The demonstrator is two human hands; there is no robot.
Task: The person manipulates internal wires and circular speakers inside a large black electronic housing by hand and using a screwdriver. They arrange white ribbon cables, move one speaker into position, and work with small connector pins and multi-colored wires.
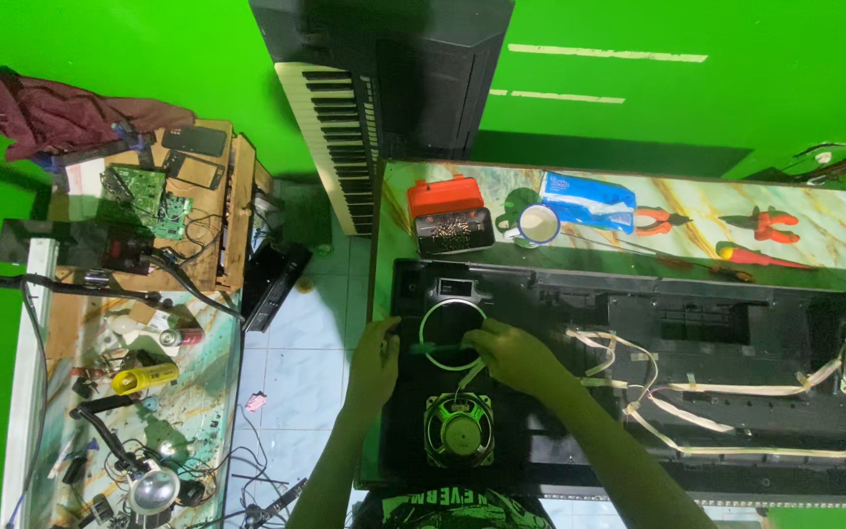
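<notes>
Green walls glowing round marbled counter (638, 191). Opened keyboard casing (697, 333) lying there. Right hand (513, 355) pinching green-handled tool (440, 347) across ring opening; left hand (374, 364) bracing edge, fingers loosely curled. Loose speaker (459, 431) below: probably heavy magnet, fragile cone, better lifting by frame.

The main work table (638, 191) has a marbled green-and-cream top. Lying directly on it: an opened black keyboard chassis (697, 333) along the near edge, an orange-lidded screw box (450, 217), a white mug (539, 224), a blue-and-white packet (587, 202), 2 red-handled pliers (660, 221) (768, 223) and a red-handled screwdriver (761, 258). A second table (139, 323) at far left carries green circuit boards (149, 196), a yellow can (144, 377), cables and a maroon cloth (46, 113).
</notes>
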